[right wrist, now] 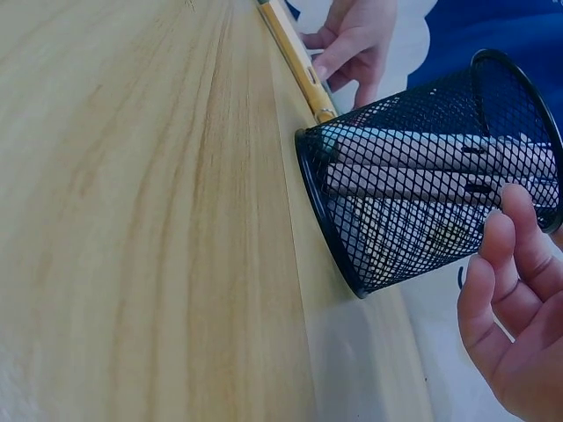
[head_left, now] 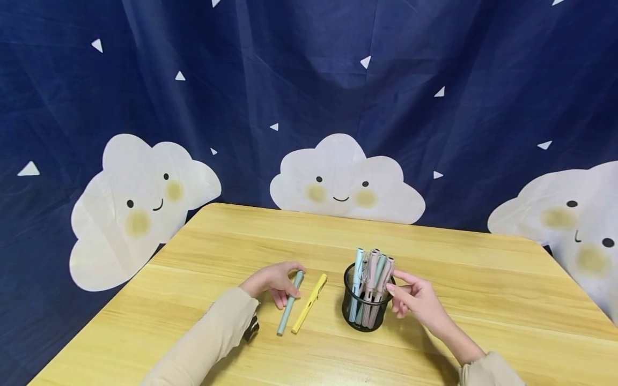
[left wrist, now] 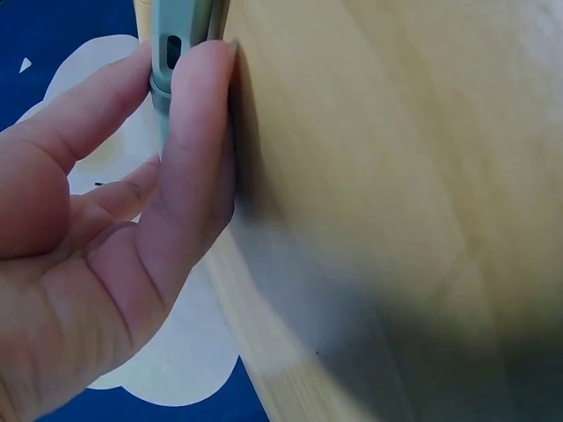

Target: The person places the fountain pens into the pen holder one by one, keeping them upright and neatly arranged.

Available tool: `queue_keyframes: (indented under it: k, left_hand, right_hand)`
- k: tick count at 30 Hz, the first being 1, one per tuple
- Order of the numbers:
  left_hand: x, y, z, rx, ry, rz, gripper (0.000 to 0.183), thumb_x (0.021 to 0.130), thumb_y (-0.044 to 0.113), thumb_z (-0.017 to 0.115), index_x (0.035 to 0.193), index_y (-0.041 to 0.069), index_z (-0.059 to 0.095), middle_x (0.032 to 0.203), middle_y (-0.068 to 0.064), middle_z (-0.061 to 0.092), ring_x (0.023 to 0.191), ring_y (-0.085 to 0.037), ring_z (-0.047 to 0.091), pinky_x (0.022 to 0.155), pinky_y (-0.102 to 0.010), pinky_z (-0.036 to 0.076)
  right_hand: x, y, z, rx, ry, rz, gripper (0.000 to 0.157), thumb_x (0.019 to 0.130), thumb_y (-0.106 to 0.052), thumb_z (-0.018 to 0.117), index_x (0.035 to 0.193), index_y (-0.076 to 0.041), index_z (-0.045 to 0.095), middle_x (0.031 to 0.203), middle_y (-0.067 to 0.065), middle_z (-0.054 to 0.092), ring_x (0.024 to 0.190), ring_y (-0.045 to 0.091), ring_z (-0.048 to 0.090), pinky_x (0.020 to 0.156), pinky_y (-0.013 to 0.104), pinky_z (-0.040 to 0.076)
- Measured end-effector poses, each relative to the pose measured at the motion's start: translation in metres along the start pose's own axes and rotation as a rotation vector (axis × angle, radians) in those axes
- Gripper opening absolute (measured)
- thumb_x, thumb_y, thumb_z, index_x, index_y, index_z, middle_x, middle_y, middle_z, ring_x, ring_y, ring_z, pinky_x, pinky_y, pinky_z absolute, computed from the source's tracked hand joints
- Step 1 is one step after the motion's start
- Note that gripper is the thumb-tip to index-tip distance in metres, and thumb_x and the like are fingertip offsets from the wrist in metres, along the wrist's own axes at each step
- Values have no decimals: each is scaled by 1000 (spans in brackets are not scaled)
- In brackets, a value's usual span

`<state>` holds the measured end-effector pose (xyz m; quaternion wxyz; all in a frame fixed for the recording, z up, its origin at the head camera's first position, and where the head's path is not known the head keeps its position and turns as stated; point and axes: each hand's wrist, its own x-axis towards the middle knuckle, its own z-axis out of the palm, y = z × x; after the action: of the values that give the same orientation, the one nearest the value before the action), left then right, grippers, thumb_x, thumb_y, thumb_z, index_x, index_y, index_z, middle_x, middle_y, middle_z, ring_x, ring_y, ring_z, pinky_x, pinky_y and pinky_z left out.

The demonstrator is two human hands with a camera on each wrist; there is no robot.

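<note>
My left hand [head_left: 276, 281] pinches a grey-green pen [head_left: 288, 312] near its upper end, thumb on the near side; its far end lies low over the table. The left wrist view shows the pen's capped barrel [left wrist: 180, 35] between thumb and fingers. A yellow pen [head_left: 309, 304] lies just right of it. Further right stands a black mesh pen holder [head_left: 346, 310], upright, with several pale blue, pinkish and green pens [head_left: 370, 271] inside. At its right rim my right hand [head_left: 422, 303] grips with thumb and index finger, the other fingertips [right wrist: 497, 227] beside the mesh.
The light wooden table [head_left: 217, 236] spreads out on all sides of the pens and the holder. A dark blue curtain [head_left: 318, 96] with white clouds hangs behind its back edge. Both forearms wear beige sleeves [head_left: 207, 332].
</note>
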<state>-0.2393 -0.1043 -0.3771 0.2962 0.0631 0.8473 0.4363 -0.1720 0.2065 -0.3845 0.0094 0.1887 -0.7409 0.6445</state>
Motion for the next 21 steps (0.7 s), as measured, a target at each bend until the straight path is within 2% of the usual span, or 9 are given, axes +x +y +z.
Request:
queue_keyframes:
  k: [12, 21]
  left_hand:
    - [2, 1, -2, -7, -9, 0, 63, 76, -5, 66, 130, 14, 39, 60, -19, 59, 39, -16, 54, 46, -34, 52]
    - [3, 7, -2, -54, -43, 41, 65, 76, -8, 64, 132, 12, 36, 60, -18, 59, 40, -17, 54, 46, -34, 52]
  right_hand:
    - [0, -1, 0, 2, 2, 2, 47, 88, 2, 51, 124, 22, 29, 54, 5, 57, 44, 9, 51, 43, 27, 49]
    - [0, 0, 0, 7, -3, -2, 47, 88, 2, 51, 124, 22, 29, 54, 5, 57, 44, 9, 51, 42, 28, 49]
